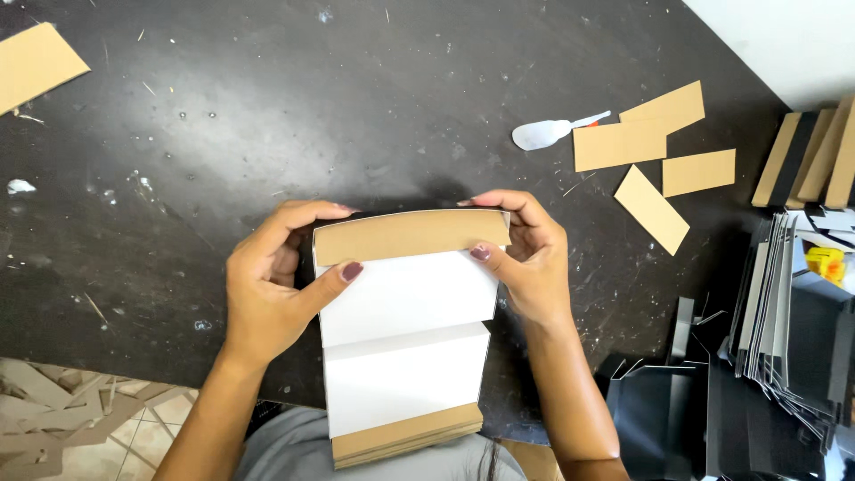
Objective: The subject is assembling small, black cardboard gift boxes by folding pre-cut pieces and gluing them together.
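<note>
We work at a dark, scuffed table (267, 107) flecked with glue spots and paper slivers, with offcuts on the tiled floor below it. Between our hands lies a folded white card sheet (405, 338), and along its far edge sits a brown cardboard strip (411, 235). Our left hand (272, 285) is closed on the strip's left end, thumb laid across the white face just below it and fingers curled behind. Our right hand (525, 258) pinches the right end the same way, thumb on the front, fingers over the top edge.

The strip already lies square along the edge, so we judge it placed and now being pressed down. The near edge of the sheet, close to our body, already carries a second brown strip (408, 435), so both ends look fitted. Whether the glue has taken we cannot tell.

Beyond the right hand lie four loose brown strips (655, 151) and a small white spatula (548, 132). Further right stands a stack of dark and white sheets (784, 312), apparently not yet worked.
</note>
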